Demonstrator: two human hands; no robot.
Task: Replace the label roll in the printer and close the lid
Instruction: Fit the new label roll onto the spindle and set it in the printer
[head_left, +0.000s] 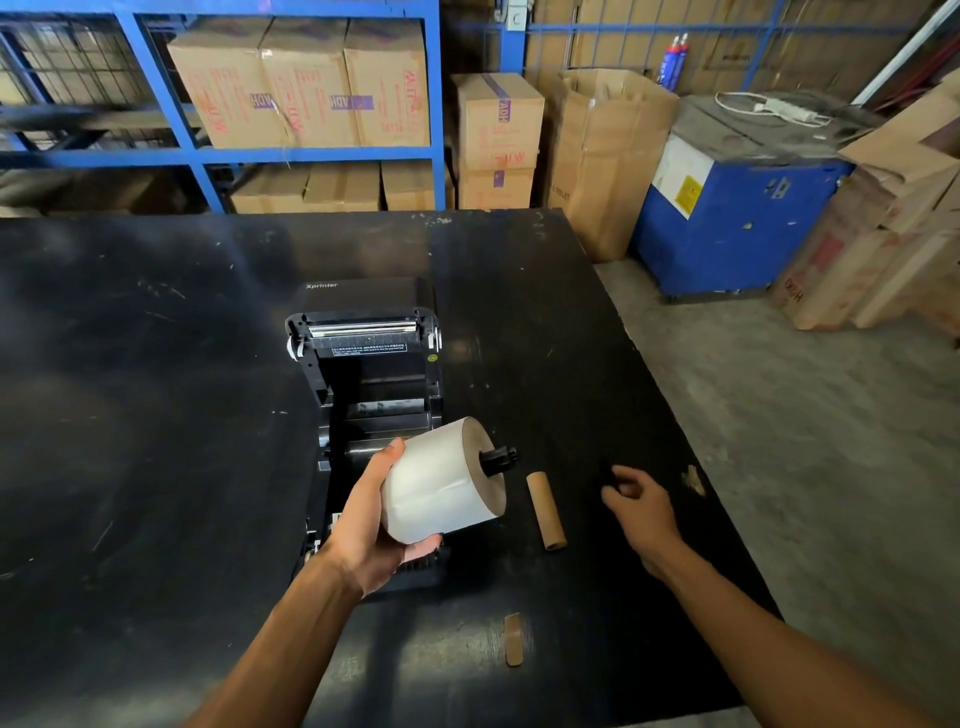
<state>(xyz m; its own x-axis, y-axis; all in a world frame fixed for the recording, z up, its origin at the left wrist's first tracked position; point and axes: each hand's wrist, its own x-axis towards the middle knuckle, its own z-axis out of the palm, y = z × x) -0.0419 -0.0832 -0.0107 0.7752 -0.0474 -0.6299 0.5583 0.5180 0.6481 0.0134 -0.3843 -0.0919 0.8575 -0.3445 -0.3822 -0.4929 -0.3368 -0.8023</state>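
A black label printer (363, 374) stands on the black table (156, 415) with its lid raised and its roll bay showing. My left hand (366, 525) grips a full white label roll (441, 480) just above the front of the printer. A black spindle (500, 457) pokes out of the roll's right end. An empty brown cardboard core (545, 512) lies on the table to the right of the roll. My right hand (641, 506) hovers over the table right of the core, fingers loosely curled, holding nothing.
A small brown cardboard scrap (513, 639) lies near the table's front. The table's right edge drops to a concrete floor. Behind stand blue racks (208, 150) with cartons, stacked boxes (496, 135) and a blue machine (727, 218).
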